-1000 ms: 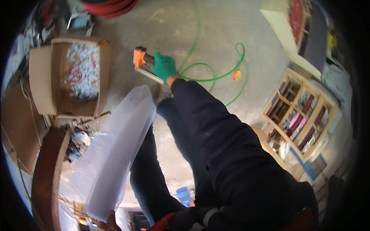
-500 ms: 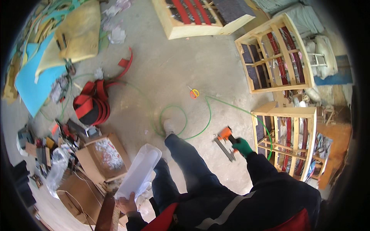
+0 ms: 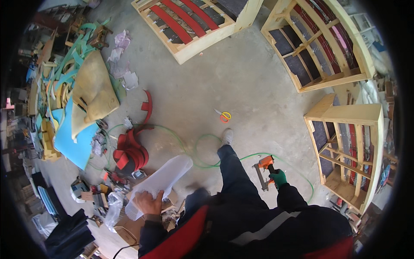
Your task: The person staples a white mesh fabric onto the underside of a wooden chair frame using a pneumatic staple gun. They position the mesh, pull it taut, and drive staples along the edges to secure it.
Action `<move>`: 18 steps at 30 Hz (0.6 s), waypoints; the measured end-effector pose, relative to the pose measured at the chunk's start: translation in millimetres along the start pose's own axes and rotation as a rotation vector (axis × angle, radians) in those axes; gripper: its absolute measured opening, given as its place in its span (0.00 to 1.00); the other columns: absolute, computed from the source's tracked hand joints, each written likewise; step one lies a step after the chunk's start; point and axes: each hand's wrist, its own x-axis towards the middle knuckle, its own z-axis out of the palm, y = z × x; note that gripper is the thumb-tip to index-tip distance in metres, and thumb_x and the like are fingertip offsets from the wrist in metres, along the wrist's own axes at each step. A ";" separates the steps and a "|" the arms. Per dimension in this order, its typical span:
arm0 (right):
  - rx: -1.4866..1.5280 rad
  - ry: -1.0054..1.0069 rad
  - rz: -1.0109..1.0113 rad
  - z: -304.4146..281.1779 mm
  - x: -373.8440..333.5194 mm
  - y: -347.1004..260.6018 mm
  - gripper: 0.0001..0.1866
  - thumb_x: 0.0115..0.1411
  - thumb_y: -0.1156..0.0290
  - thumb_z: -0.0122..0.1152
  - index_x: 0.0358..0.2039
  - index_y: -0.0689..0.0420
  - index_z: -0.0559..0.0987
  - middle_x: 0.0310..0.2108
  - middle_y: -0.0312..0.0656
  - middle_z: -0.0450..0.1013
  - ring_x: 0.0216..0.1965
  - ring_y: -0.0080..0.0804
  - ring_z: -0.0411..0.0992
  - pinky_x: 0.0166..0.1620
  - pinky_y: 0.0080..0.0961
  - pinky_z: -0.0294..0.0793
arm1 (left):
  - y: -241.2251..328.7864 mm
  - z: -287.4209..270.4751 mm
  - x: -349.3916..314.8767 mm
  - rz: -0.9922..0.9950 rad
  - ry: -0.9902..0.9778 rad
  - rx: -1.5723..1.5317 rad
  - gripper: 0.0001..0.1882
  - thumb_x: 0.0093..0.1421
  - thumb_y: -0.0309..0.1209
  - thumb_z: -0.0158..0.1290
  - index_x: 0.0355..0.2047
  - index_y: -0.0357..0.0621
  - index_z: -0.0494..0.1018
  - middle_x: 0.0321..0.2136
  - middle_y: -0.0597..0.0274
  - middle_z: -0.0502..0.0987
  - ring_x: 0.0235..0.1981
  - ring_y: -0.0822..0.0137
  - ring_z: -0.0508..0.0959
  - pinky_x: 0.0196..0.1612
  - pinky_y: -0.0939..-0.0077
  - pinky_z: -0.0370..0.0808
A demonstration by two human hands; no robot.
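Orange nail gun (image 3: 265, 162), grasped in the green-gloved right hand (image 3: 278, 177), has come in from a far reach to near right; the bare left hand (image 3: 148, 202) grasps the translucent sheet (image 3: 170, 172), near left, leaving neither grip free.

The left foot (image 3: 196, 187) is blurred. The left hand (image 3: 148, 202) covers part of the plastic sheet (image 3: 170, 170). The top edge cuts off the far wooden frame (image 3: 211, 41).

The grey floor (image 3: 181, 95) bears scissors (image 3: 224, 117), a looping green hose (image 3: 250, 156), red webbing (image 3: 131, 153) and wooden frames (image 3: 207, 42).
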 end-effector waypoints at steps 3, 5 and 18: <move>0.216 -0.047 0.017 -21.8 -3.1 -61.4 0.16 0.53 0.72 0.72 0.40 0.65 0.81 0.28 0.42 0.79 0.27 0.32 0.78 0.31 0.31 0.77 | 56.5 0.6 80.5 0.069 -0.003 0.024 0.25 0.44 0.48 0.74 0.16 0.40 0.76 0.22 0.53 0.76 0.37 0.45 0.73 0.43 0.47 0.67; 0.341 -0.144 0.056 -36.0 2.9 -98.7 0.13 0.57 0.71 0.70 0.40 0.64 0.81 0.28 0.42 0.78 0.27 0.31 0.78 0.32 0.30 0.77 | 89.3 10.5 138.0 0.258 0.089 -0.036 0.25 0.45 0.50 0.74 0.19 0.39 0.78 0.23 0.52 0.77 0.37 0.45 0.74 0.43 0.46 0.68; 0.592 0.048 0.360 -34.4 -38.0 -62.7 0.13 0.62 0.65 0.65 0.39 0.64 0.81 0.31 0.44 0.77 0.27 0.35 0.78 0.31 0.32 0.81 | 272.8 150.4 374.1 0.654 -0.043 -0.196 0.27 0.48 0.50 0.71 0.15 0.36 0.76 0.22 0.55 0.77 0.40 0.47 0.73 0.48 0.50 0.67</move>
